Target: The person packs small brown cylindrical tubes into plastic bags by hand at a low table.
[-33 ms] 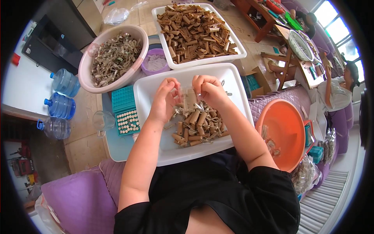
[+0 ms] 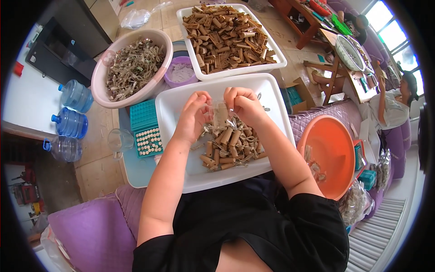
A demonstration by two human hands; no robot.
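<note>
Above the white tray (image 2: pixel 174 167) on my lap, both hands are at a small clear plastic bag with a brown tube-like piece (image 2: pixel 221 114) inside. My left hand (image 2: pixel 192 113) has curled fingers at the bag's left edge. Thumb and fingers of my right hand (image 2: pixel 244 103) pinch its upper right side. The fingertips partly cover the bag's edges. Below them, in the tray, lies a heap of brown tube pieces (image 2: pixel 225 149) with pale cords and clear wrapping.
A white tub of brown pieces (image 2: pixel 231 38) stands ahead. To its left are a pink basin of tangled cords (image 2: pixel 135 68) and a purple bowl (image 2: pixel 181 72). Teal trays (image 2: pixel 148 141) lie left, an orange basin (image 2: pixel 327 156) right. Another person (image 2: pixel 393 106) sits at the far right.
</note>
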